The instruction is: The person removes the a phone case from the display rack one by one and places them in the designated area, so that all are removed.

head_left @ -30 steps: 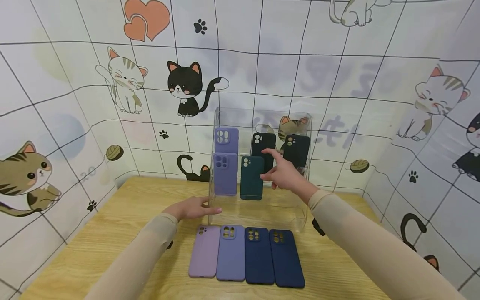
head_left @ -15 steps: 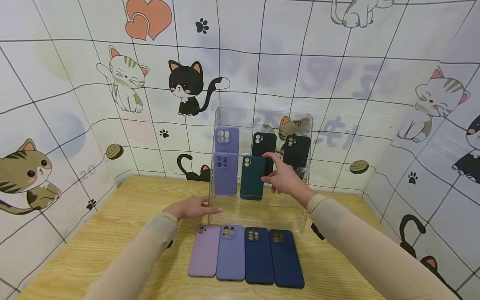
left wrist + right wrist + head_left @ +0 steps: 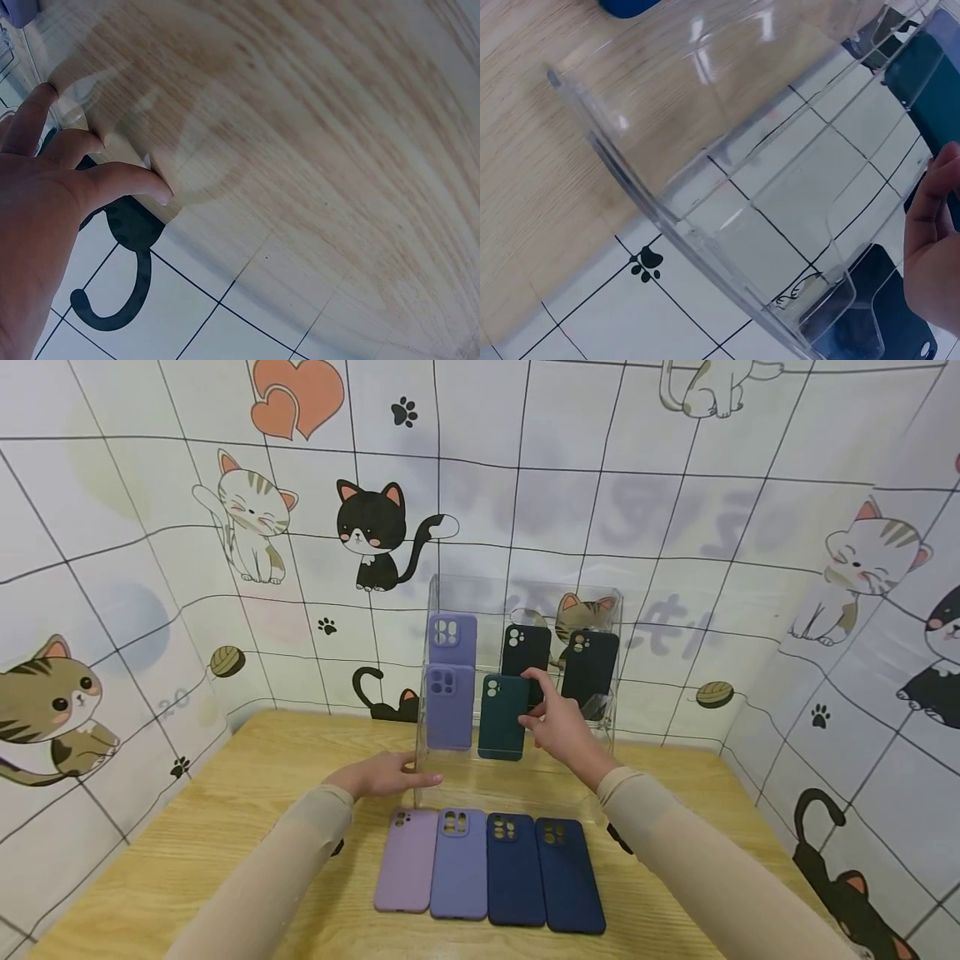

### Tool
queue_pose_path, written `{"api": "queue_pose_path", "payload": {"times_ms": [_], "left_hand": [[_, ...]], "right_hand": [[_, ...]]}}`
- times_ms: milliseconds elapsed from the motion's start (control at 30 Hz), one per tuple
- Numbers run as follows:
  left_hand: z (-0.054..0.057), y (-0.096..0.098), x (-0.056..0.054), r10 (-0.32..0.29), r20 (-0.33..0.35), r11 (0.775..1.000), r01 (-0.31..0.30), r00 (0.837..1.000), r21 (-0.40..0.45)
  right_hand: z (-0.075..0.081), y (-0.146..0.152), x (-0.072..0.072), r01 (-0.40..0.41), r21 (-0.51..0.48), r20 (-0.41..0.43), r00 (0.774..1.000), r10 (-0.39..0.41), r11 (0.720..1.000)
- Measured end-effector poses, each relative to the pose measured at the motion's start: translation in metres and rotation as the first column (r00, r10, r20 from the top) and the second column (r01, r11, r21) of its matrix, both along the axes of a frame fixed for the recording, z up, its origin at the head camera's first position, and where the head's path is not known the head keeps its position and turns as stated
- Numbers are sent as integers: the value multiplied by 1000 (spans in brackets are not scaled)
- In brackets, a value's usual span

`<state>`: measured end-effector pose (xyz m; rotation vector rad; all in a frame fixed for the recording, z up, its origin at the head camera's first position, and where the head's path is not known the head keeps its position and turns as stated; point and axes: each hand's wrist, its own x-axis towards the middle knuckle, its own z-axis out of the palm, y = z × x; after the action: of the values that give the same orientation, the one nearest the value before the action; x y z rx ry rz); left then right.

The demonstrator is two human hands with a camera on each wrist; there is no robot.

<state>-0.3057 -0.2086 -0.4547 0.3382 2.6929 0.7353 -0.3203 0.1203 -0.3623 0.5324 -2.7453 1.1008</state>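
In the head view, a teal phone case [image 3: 502, 718] stands in the clear acrylic display stand [image 3: 517, 789], in its lower tier. My right hand [image 3: 561, 727] pinches that case at its right side, index finger by the upper corner and thumb lower on the edge. Beside it on the left are two lavender phone cases [image 3: 450, 714], one above the other. Behind the hand are a black phone case [image 3: 525, 647] and another dark case [image 3: 590, 668]. My left hand [image 3: 384, 776] touches the stand's lower left side, fingers extended; the left wrist view shows their reflections in the clear plastic.
On the wooden table [image 3: 285, 760] before the stand lie a pink-purple case [image 3: 407, 860], a lavender case [image 3: 460, 868] and two navy cases [image 3: 516, 872], side by side. A wall [image 3: 480, 527] with printed cats rises behind and on both sides.
My right hand has come down and slightly left, its index finger moving from before the black case to the teal case's upper corner. My left hand has stayed at the stand's side.
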Motion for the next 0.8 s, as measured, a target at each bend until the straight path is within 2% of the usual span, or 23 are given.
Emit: {"api": "queue_pose_path", "payload": {"times_ms": [333,800], "left_hand": [[-1,0,1,5,9,1000,-5,1000,2],[-1,1,0,11,11,1000,-12,1000,11]], "right_hand": [[-10,-2,-4,40,40,-100,994,-36,998],[-13,-2,-3,72,39,-104,992,-68,997]]}}
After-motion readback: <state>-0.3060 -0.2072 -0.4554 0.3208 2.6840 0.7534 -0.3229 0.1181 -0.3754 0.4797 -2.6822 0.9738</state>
